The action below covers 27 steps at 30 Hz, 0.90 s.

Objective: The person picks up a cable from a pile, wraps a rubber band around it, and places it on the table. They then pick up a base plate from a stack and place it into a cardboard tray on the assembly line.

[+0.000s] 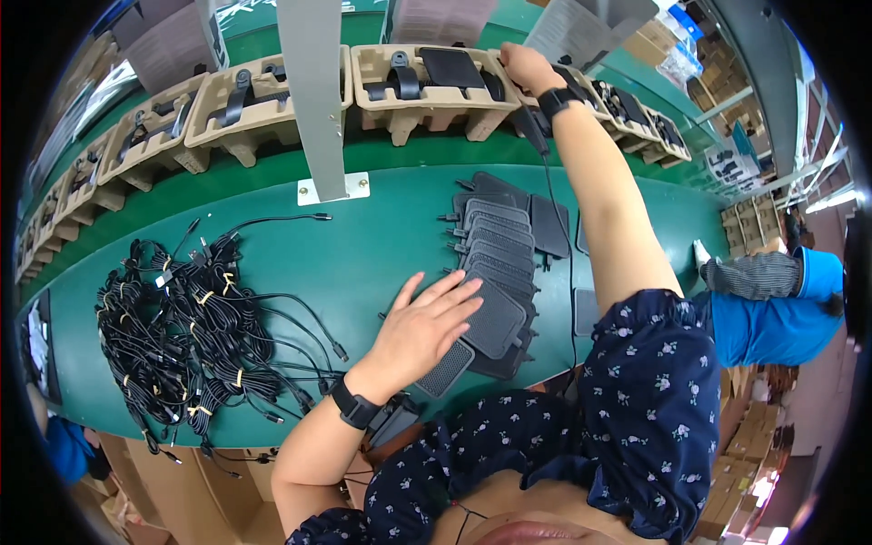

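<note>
My left hand point(422, 325) lies with fingers stretched out over the lower left of a stack of flat black textured panels point(495, 320). The panels overlap like fanned cards on the green table, small plugs or tabs showing at their sides. My right arm reaches to the far side, where my right hand point(527, 68) is curled at the edge of a brown moulded pulp tray point(436, 102); what its fingers hold is hidden. Below that wrist hangs a slim black device point(533, 129) with a cable running down to the table's near edge.
Bundled black cables point(191, 331) with pale ties pile up on the left. A grey metal post point(313, 100) stands on the table point(363, 236) before a raised row of pulp trays holding black parts. At right, another person in blue point(772, 318) is nearby.
</note>
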Each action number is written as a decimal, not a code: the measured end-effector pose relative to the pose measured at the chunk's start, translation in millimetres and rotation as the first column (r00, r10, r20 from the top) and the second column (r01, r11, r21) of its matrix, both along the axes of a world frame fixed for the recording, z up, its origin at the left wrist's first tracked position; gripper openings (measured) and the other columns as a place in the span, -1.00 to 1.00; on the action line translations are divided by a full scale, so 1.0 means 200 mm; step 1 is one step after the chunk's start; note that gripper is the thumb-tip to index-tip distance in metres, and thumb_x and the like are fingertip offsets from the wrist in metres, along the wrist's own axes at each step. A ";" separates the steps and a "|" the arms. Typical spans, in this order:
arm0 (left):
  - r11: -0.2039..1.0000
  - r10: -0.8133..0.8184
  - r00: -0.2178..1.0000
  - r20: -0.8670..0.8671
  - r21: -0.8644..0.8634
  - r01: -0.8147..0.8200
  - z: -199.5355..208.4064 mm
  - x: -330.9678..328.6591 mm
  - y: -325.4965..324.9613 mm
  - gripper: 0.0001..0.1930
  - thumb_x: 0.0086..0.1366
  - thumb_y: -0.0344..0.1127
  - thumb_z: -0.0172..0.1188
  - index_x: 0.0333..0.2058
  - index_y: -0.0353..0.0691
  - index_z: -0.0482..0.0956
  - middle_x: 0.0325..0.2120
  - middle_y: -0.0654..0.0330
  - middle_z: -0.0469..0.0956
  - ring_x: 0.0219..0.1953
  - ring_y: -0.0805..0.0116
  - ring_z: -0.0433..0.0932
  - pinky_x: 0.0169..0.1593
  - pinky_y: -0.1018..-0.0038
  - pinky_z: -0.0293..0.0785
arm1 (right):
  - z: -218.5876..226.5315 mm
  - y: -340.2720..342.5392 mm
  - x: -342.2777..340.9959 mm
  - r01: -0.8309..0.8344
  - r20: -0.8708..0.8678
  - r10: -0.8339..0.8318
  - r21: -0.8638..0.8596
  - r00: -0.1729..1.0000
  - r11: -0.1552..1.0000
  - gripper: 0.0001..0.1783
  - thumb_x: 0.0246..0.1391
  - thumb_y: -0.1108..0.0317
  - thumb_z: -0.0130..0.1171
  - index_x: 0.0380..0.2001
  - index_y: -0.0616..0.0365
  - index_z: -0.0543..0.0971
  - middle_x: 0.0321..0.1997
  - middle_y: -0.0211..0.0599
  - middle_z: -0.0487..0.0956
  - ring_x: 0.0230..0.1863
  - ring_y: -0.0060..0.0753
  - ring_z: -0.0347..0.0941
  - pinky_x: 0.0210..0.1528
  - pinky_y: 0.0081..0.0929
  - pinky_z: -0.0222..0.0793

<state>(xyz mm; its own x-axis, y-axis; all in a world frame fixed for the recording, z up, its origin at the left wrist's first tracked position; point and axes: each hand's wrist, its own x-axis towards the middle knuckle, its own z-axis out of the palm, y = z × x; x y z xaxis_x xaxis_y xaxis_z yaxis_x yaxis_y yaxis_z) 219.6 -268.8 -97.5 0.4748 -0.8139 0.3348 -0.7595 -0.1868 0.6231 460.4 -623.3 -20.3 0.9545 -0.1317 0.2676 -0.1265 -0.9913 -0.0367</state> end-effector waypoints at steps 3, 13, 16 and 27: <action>1.000 0.021 0.999 0.029 -0.007 -0.021 0.01 0.02 0.00 -0.68 0.13 -0.37 0.14 -0.09 -0.06 0.50 0.09 0.33 0.37 0.18 0.32 0.27 0.24 0.15 0.02 | -0.09 -0.01 0.02 0.019 0.066 -0.015 -0.065 0.998 0.998 -0.78 0.06 0.27 -0.13 -0.25 0.07 0.40 -0.30 0.07 0.53 -0.21 0.13 0.44 -0.22 -0.08 0.33; 0.996 0.080 0.997 -0.001 -0.040 -0.080 -0.02 0.05 -0.01 -0.72 0.15 -0.39 0.11 -0.12 -0.12 0.51 0.04 0.27 0.41 0.15 0.30 0.30 0.24 0.16 0.06 | -0.09 0.13 -0.34 -0.074 0.459 0.293 -0.438 0.839 0.896 -0.67 0.12 0.25 -0.05 -0.02 -0.10 0.42 -0.17 -0.26 0.50 -0.13 -0.16 0.42 -0.15 -0.23 0.35; 0.995 0.091 0.995 0.037 -0.035 -0.089 -0.07 0.07 0.00 -0.69 0.14 -0.37 0.14 -0.10 -0.15 0.49 0.05 0.19 0.38 0.14 0.21 0.31 0.21 0.21 0.12 | -0.04 0.39 -0.62 -0.293 0.365 0.324 -0.139 0.873 0.946 -0.71 0.09 0.13 0.01 -0.18 -0.01 0.50 -0.31 -0.24 0.53 -0.26 -0.15 0.47 -0.26 -0.29 0.39; 0.910 0.403 0.915 -0.032 -0.099 -0.404 -0.11 0.07 -0.02 -0.61 -0.02 -0.24 0.31 -0.26 -0.33 0.44 -0.18 0.04 0.39 -0.06 0.08 0.33 0.01 0.30 0.28 | -0.17 0.74 -1.21 -0.575 -0.153 0.593 0.150 0.790 0.805 -0.34 -0.24 -0.08 0.28 -0.17 0.20 0.44 -0.35 -0.19 0.52 -0.22 -0.11 0.49 -0.23 -0.32 0.40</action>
